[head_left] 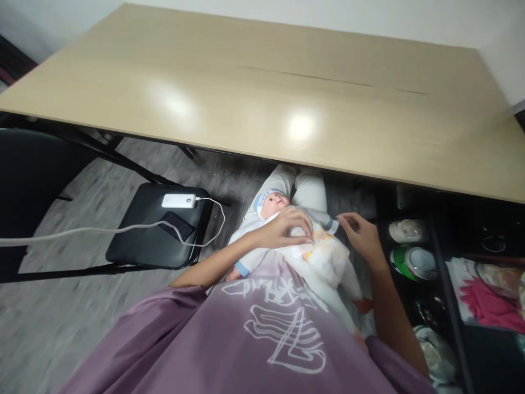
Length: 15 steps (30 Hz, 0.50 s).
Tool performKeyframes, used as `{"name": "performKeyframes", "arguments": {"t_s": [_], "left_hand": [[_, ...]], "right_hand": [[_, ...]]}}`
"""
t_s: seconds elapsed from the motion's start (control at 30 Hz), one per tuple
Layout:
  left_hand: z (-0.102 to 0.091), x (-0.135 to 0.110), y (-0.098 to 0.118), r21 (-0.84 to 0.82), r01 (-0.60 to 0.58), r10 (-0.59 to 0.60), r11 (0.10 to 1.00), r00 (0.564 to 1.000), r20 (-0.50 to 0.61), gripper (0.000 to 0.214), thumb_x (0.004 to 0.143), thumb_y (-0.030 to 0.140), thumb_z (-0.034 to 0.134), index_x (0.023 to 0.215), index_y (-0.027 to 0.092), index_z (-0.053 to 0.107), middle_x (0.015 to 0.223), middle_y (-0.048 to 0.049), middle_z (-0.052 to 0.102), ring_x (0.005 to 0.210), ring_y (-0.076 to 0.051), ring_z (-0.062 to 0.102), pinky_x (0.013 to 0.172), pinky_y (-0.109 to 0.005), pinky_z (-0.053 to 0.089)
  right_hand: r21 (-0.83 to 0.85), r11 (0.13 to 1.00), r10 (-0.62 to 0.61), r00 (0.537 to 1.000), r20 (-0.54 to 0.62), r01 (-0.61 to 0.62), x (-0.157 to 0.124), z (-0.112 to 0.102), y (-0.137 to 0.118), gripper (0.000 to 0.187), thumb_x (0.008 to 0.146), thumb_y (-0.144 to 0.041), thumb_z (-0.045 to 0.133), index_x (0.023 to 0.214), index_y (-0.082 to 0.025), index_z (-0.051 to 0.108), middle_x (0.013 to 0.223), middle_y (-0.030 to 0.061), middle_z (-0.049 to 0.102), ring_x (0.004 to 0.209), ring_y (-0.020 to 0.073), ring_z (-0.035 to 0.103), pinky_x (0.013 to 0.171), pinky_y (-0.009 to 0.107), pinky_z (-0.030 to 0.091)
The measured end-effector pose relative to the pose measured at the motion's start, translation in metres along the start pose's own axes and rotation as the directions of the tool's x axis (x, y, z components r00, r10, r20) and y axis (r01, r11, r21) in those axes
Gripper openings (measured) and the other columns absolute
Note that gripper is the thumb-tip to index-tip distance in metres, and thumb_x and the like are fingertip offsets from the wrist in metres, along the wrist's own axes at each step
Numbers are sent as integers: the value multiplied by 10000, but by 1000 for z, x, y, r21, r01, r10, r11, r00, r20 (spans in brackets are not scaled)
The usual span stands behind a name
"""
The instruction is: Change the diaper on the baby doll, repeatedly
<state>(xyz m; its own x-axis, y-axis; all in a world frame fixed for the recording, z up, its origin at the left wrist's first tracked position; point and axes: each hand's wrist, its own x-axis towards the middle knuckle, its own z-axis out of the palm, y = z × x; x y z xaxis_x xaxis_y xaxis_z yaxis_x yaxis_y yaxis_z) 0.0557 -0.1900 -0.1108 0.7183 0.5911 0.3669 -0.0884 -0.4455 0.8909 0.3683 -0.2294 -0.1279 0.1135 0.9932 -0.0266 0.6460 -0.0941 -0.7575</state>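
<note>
A baby doll in white clothes and a blue-trimmed cap lies on my lap under the table edge, head toward the table. A white diaper with a coloured print wraps its middle. My left hand rests on the doll's chest, fingers curled and pressed down on the cloth. My right hand is at the doll's side by its grey-cuffed arm, fingers bent in a pinch at the diaper's edge.
A wide light wooden table spans the view above my lap. To the left stands a black chair with a white power bank, cable and a dark phone. A black shelf unit on the right holds cups and pink cloth.
</note>
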Motion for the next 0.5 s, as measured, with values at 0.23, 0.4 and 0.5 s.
{"name": "performKeyframes", "arguments": {"t_s": [0.23,0.4,0.5], "left_hand": [[-6,-25,9,-254,195,-194,948,981,27,336,1067,499,754,1006,169,766,1002,-93,784,857,-179,717,868,-343,561],[-9,-34,21,-115,274,-259,955,957,128,369,1042,553,775,1118,194,806,815,-7,699,746,-158,628,878,-345,527],[-5,-10,24,145,168,-189,975,971,148,417,1035,576,772,1257,222,779,1010,-59,767,999,-239,664,1068,-414,497]], "right_hand": [[105,937,-346,858,378,332,-17,11,-66,358,1101,-497,617,1341,-291,785,1389,96,790,1286,320,731,1150,476,559],[-59,966,-225,930,291,252,-42,-13,-86,434,1119,-569,542,879,-261,731,847,68,739,818,263,676,836,406,560],[-35,998,-42,917,397,61,-60,-45,-73,571,1103,-697,519,825,-241,720,737,31,667,685,212,595,633,337,470]]}}
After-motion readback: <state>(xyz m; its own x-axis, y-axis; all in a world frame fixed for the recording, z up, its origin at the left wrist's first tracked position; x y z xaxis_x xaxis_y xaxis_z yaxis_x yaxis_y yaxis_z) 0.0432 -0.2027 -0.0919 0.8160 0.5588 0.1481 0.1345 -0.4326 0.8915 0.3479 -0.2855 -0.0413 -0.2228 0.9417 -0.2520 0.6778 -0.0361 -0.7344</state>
